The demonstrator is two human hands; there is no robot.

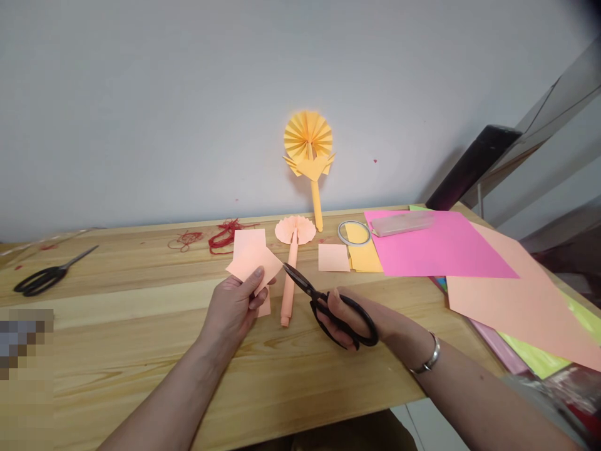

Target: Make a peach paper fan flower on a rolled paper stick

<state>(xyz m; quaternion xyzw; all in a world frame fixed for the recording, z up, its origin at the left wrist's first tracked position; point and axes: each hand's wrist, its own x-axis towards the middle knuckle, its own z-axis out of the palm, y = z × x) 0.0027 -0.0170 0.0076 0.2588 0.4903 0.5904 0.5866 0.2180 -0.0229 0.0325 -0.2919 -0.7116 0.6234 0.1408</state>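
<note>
My left hand (239, 297) pinches a small peach paper square (258, 266) between thumb and fingers, a corner pointing right. Black-handled scissors (323, 300) are gripped in my right hand (345, 316), their tip close by that corner; whether they touch it I cannot tell. Another peach square (248, 241) shows behind the held one, and part of a further piece (264, 305) shows below my left fingers. Between my hands lies a peach paper fan flower (295, 232) on a rolled paper stem (290, 275). A yellow paper flower (308, 138) leans upright against the wall.
Tangled red string (225, 237) and a second pair of scissors (56, 272) lie to the left. On the right are a tape roll (340, 233), a peach square (333, 258), yellow paper (366, 258), a pink sheet (436, 257), large peach sheets (511, 300) and a black cylinder (474, 166).
</note>
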